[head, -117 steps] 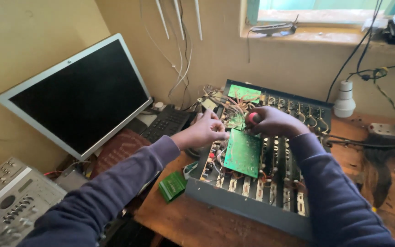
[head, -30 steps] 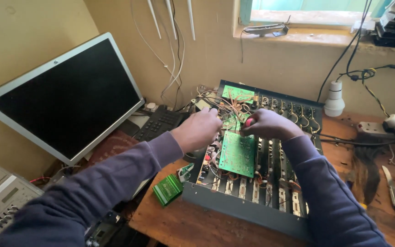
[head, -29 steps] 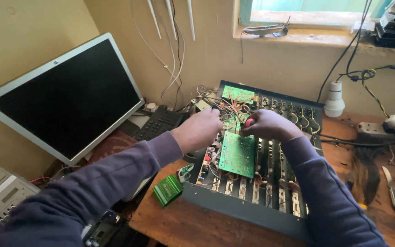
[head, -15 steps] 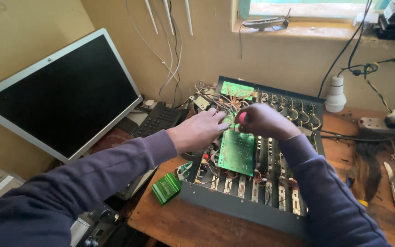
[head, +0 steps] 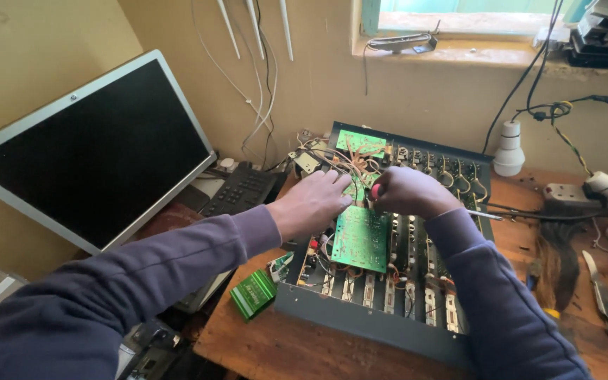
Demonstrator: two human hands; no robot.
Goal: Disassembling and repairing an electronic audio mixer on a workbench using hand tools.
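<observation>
Flanking a flat green circuit board (head: 360, 238) (rectangular): both hands.

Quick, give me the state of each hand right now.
Left hand: open, fingers spread on the wires above the green circuit board.
Right hand: closed around a red-handled tool; its tip is hidden.

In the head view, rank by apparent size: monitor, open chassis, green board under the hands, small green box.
1. monitor, though nearer the camera
2. chassis
3. green board
4. green box
</observation>
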